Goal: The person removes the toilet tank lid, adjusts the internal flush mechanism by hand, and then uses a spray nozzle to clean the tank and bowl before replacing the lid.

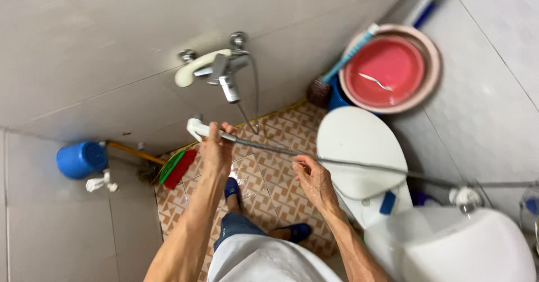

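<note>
Left grip (216,144) closing around white sprayer head (197,128), right grip (309,172) pinching metal hose (359,163), hose axis running rightward toward toilet (359,141).

Open tiled floor (278,172) lay between the two hands, below the metal hose (337,161) that ran taut from the spray head in the left hand (216,147), past the right hand (311,178), towards the wall valve (465,195); that hose barred any pass straight across. The toilet lid (359,147) crowded the right side; the wall tap (222,71) jutted out above; a red-and-green brush (177,168) and a blue container (81,159) filled the left corner.
</note>
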